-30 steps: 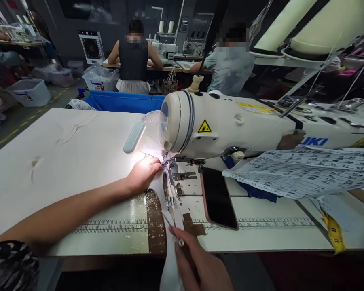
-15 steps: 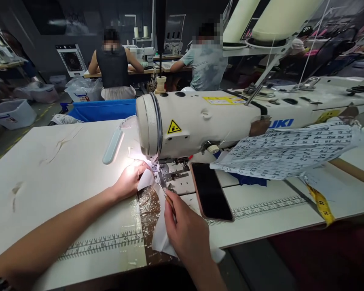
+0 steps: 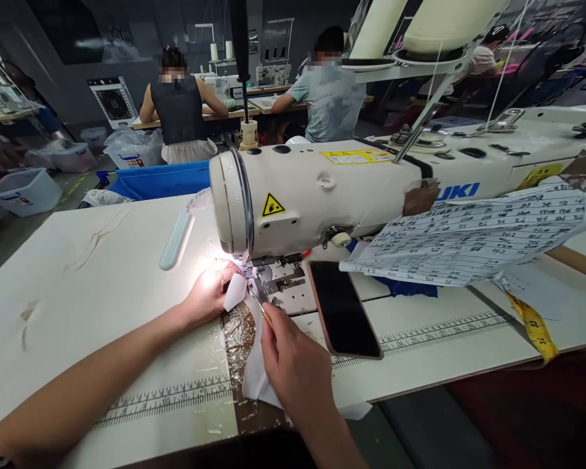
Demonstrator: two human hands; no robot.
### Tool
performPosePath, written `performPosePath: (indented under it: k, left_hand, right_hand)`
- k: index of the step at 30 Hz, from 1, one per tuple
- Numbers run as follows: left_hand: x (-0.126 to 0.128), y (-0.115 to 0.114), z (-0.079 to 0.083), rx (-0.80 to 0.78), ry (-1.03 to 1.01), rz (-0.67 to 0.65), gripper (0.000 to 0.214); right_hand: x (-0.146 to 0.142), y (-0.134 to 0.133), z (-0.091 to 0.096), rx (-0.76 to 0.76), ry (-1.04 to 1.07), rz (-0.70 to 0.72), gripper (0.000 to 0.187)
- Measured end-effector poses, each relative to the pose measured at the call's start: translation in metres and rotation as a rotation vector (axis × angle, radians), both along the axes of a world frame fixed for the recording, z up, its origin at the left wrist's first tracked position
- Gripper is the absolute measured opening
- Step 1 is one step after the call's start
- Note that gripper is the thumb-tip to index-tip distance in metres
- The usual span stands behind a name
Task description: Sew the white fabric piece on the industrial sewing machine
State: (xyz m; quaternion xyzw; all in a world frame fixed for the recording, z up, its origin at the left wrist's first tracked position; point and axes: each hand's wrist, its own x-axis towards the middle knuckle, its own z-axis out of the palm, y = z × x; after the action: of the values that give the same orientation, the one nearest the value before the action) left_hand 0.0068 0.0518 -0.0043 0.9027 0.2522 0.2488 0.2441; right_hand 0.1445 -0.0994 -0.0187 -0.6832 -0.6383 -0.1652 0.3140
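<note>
My left hand (image 3: 209,291) is closed on the edge of a white fabric piece (image 3: 235,292), beside the lit needle area of a sewing machine (image 3: 303,195). Between the fingers of my right hand (image 3: 295,358) is an awl (image 3: 264,309) with a thin metal shaft and a brownish handle. Its tip points at the fabric by the presser foot (image 3: 249,270); whether it touches cannot be made out. A strip of the white fabric (image 3: 256,374) curves down toward the table's front edge, partly hidden behind my right hand.
A phone (image 3: 344,309) lies right of my right hand. Beyond it are a handwritten sheet (image 3: 473,238) and a yellow measuring tape (image 3: 532,326). A pale blue long tool (image 3: 174,240) lies left of the machine head. Two people sit working at tables behind.
The camera view has shifted slightly, so the machine head sits a little further left. My hands stay at the needle area, and the fabric flap by my left fingers has shifted slightly.
</note>
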Motion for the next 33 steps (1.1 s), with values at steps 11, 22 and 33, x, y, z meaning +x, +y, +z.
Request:
performPosePath:
  k: [11, 22, 33]
  left_hand:
    - [0.004, 0.002, -0.003, -0.082, -0.013, 0.06, 0.014]
    - [0.003, 0.001, -0.005, 0.001, -0.017, 0.042, 0.02]
    - [-0.008, -0.003, 0.001, 0.301, 0.08, -0.171, 0.026]
  right_hand:
    - [-0.001, -0.001, 0.0, -0.003, -0.031, 0.008, 0.037]
    - [-0.002, 0.001, -0.001, -0.007, -0.017, -0.027, 0.034]
    - [-0.003, -0.035, -0.007, -0.021, 0.112, -0.03, 0.027]
